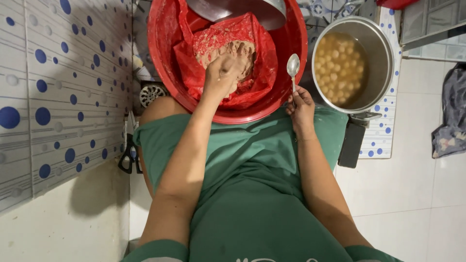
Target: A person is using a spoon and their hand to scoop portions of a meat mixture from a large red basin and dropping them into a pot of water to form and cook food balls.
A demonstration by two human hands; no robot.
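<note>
- Red plastic basin [160, 58] — round, glossy, its top edge cut off by the frame; a crumpled red plastic bag [262, 73] lines it, smeared with pale paste.
- Brownish, lumpy dough [240, 51] sits in the bag's opening, mostly hidden behind the left hand [221, 77], whose fingers are bunched and pressed down into the mass; their tips are buried, so exactly how much they pinch is hard to tell.
- The right hand [301, 109] rests at the basin's near rim, fingers clenched round the thin handle of a shiny metal spoon [292, 65], bowl up.
- A curved grey metal piece [233, 9] at the basin's far side is only partly seen — what it is cannot be told.
- Right of the basin, just beside it, stands a steel pot [383, 48] with small round tan balls in cloudy liquid; its dark handle [350, 143] points toward the person.
- A green garment [252, 184] covers the lap; white tiles with blue dots [63, 87] line the left wall.
</note>
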